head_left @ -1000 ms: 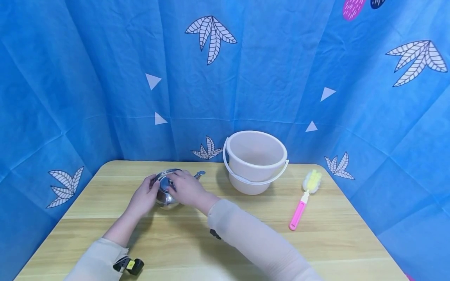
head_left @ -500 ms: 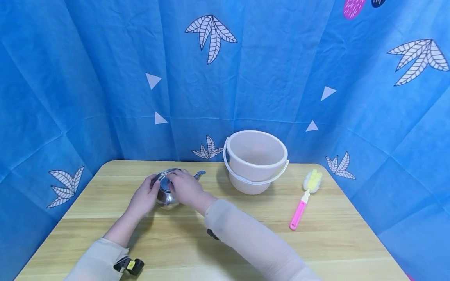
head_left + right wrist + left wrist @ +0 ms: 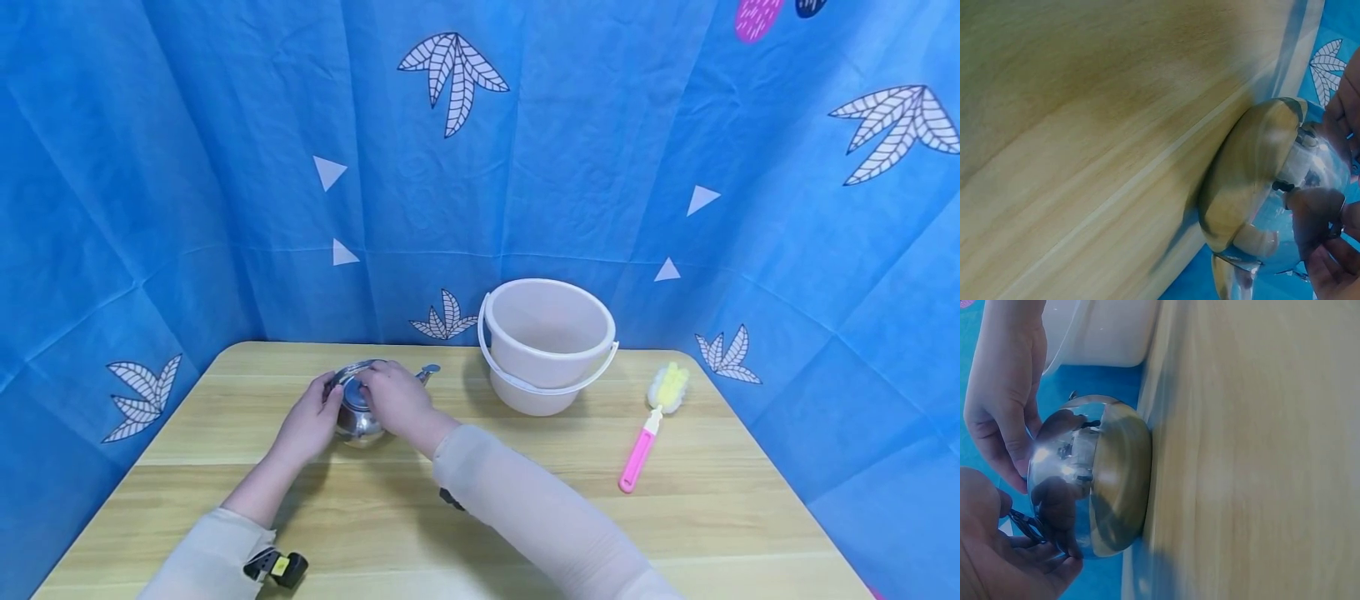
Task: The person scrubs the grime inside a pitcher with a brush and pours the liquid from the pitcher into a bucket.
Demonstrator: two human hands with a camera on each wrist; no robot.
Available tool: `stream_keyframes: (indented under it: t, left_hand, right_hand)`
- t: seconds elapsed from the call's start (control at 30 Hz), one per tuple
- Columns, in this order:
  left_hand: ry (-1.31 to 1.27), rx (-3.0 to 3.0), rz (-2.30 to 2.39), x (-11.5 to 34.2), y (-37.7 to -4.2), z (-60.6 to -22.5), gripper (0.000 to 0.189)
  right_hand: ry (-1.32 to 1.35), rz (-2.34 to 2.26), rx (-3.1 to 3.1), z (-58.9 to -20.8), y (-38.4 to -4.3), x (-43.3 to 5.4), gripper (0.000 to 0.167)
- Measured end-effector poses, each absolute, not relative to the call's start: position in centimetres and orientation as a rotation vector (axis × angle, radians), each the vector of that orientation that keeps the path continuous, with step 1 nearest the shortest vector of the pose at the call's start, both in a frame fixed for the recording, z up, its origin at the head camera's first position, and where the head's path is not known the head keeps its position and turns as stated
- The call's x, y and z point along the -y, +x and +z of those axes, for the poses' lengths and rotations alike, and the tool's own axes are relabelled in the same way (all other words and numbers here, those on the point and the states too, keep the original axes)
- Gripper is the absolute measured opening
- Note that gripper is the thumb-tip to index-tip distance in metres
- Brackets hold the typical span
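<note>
A shiny stainless steel teapot (image 3: 360, 421) stands on the table, its spout (image 3: 427, 372) pointing to the right. My left hand (image 3: 311, 417) holds it from the left, at the handle (image 3: 1025, 525), with fingers against the metal body in the left wrist view. From the right, my right hand (image 3: 397, 400) reaches over the top and pinches at the lid (image 3: 355, 395). Its fingertips hide the lid's knob. In the right wrist view the rounded teapot body (image 3: 1254, 181) mirrors the hands, and the right hand (image 3: 1335, 265) is partly out of frame.
A white bucket (image 3: 536, 396) with its handle hanging down stands behind and right of the teapot. Further right lies a sponge brush (image 3: 637, 458) with a pink handle. Blue patterned cloth (image 3: 585, 167) rises beyond the table edges.
My right hand and sleeve have shifted slightly to the left over the lid. My left hand stays at the same spot, and the teapot has hardly moved.
</note>
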State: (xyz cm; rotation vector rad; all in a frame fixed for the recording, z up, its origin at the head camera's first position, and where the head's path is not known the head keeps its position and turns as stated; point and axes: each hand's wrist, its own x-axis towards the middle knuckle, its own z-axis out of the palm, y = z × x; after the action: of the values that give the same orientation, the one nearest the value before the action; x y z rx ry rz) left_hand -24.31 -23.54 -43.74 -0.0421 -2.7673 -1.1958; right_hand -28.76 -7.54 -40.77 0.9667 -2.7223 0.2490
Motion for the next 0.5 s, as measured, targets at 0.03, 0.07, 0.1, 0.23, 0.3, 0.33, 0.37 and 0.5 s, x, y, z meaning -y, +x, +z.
stream_keyframes:
  t: [0.03, 0.07, 0.1, 0.23, 0.3, 0.33, 0.37, 0.5]
  left_hand:
    - [-0.045, 2.767, -1.192, 23.54, -24.33, -43.75, 0.060]
    - [-0.047, 2.766, -1.191, 23.54, -24.35, -43.77, 0.060]
    - [-0.048, 2.766, -1.190, 23.52, -24.36, -43.77, 0.060]
    - [-0.043, 2.770, -1.184, 23.49, -24.35, -43.81, 0.061]
    - [-0.039, 2.774, -1.181, 23.50, -24.35, -43.82, 0.062]
    - [-0.036, 2.775, -1.179, 23.52, -24.36, -43.85, 0.063]
    - [-0.035, 2.776, -1.176, 23.53, -24.37, -43.87, 0.063]
    - [-0.031, 2.780, -1.175, 23.58, -24.41, -43.95, 0.063]
  right_hand:
    - [0.965, 0.254, 2.716, -40.82, -28.80, 7.54, 0.026]
    - [0.967, 0.257, 2.710, -40.87, -28.84, 7.51, 0.026]
    - [0.966, 0.261, 2.703, -40.92, -28.85, 7.49, 0.025]
    - [0.963, 0.287, 2.701, -41.03, -28.84, 7.36, 0.024]
    - [0.959, 0.306, 2.707, -41.07, -28.83, 7.28, 0.024]
    - [0.956, 0.318, 2.711, -41.07, -28.83, 7.23, 0.024]
    - [0.953, 0.332, 2.714, -41.07, -28.83, 7.20, 0.024]
    - [0.952, 0.374, 2.717, -40.98, -28.83, 7.08, 0.024]
